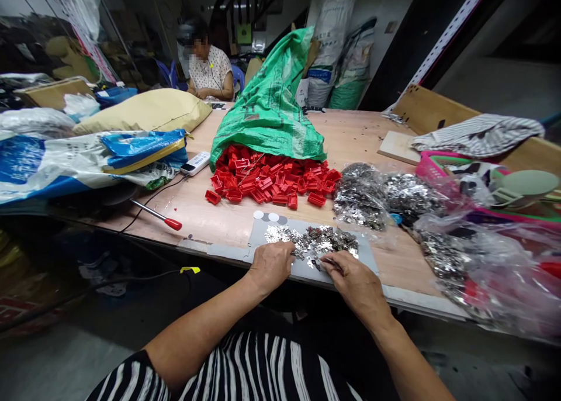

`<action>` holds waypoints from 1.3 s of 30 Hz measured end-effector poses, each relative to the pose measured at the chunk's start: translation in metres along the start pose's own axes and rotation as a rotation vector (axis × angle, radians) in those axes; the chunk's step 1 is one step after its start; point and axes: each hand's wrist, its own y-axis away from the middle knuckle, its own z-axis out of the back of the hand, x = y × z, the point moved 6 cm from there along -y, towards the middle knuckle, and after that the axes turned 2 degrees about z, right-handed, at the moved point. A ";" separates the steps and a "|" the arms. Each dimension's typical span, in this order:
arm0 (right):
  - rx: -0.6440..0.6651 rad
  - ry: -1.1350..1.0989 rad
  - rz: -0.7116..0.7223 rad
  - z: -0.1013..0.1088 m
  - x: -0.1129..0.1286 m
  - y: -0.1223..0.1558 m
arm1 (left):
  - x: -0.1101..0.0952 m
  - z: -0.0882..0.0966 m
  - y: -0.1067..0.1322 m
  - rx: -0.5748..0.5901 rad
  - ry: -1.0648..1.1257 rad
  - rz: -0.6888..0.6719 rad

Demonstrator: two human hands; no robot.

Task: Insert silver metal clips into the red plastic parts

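Observation:
Small shiny metal pieces (313, 240) lie in a loose heap on a grey mat (370, 255) at the table's front edge. My left hand (272, 265) is at the near left side of the heap, fingers curled inward and their tips partly hidden. At the near right side, my right hand (353, 272) has thumb and fingers pinched together among the metal pieces. What either hand holds is too small to make out. Behind the mat, many red plastic housings (274, 182) spill from the mouth of a green woven sack (276, 114).
Clear plastic bags of metal parts (366, 196) stand to the right, beside a pink basket (427, 170). A red-handled lever (172, 223) juts out at left, near a white device (196, 163) with a cable. Another person (213, 73) sits across the table.

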 end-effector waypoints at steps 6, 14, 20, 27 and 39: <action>0.011 0.081 0.021 -0.009 0.012 0.004 | -0.001 -0.002 -0.002 -0.016 -0.033 -0.046; -0.053 0.188 0.058 -0.007 0.015 0.005 | -0.010 0.003 0.005 -0.076 -0.120 -0.173; -0.025 0.134 0.047 -0.005 0.016 0.000 | -0.013 0.003 0.012 -0.109 -0.136 -0.237; -0.001 0.202 0.024 -0.011 0.020 -0.023 | -0.002 0.008 0.024 -0.169 -0.049 -0.181; 0.085 0.223 0.000 -0.012 0.025 -0.028 | 0.045 0.012 0.037 -0.427 0.164 -0.124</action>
